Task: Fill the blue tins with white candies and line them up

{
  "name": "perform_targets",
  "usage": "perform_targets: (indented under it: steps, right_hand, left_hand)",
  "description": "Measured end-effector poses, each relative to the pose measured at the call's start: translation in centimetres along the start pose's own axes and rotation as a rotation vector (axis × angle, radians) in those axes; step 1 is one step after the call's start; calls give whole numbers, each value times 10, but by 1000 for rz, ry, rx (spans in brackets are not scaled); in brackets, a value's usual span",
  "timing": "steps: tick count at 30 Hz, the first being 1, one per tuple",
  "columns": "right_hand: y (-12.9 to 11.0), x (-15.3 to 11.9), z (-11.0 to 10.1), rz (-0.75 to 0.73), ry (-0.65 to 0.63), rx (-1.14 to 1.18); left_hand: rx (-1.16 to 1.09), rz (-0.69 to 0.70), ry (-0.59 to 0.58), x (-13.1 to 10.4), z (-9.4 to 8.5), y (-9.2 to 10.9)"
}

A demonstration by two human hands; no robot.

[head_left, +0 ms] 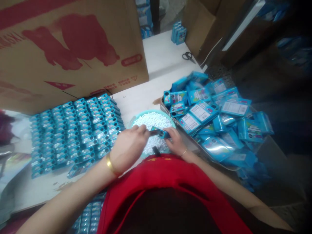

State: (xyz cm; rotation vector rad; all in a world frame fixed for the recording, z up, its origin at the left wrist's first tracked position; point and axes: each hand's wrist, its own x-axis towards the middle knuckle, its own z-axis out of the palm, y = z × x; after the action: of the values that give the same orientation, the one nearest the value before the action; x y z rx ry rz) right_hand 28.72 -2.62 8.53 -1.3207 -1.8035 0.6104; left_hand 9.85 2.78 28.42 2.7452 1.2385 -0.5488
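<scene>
Over a round bowl of small white pellets, my two hands are close together. My left hand, with a gold bangle at its wrist, is closed around a brown, narrow tool whose tip touches a small blue box. Fingers of my right hand pinch that blue box from the right side. Rows of similar blue boxes stand packed together to the left of the bowl. The tool's handle is hidden inside my left fist.
A large cardboard carton stands behind the rows. At the right, a container overflows with blue packages. Black scissors and several upright blue boxes are on the white table farther back.
</scene>
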Motion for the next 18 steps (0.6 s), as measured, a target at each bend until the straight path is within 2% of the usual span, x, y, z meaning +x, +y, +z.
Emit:
perform_targets:
  steps: [1,3,6,8,10,11,14,18]
  right_hand:
    - [2,-1,-2,22,3,8]
    - [6,-4,-7,82,8,13]
    - [13,-9,-16,134,50,-2]
    - [17,-11,-20,150,75,-14]
    - [19,-12,-23,175,80,-18]
    - [19,-12,-23,189,81,-18]
    - [19,-13,-20,223,102,-17]
    - [20,-15,-14,255,132,-8]
  left_hand:
    - [-17,-49,19,-2,10,-10]
    - [-55,-162,24,-5,44,-32]
    - [-118,-264,-106,-2,118,-53]
    - [-189,-239,-139,6,168,-52]
    - [-310,-226,-72,20,208,-40]
    - [-385,-224,-18,27,223,-33]
    - [-561,-219,115,46,246,-18]
    - [-651,-171,160,55,254,-20]
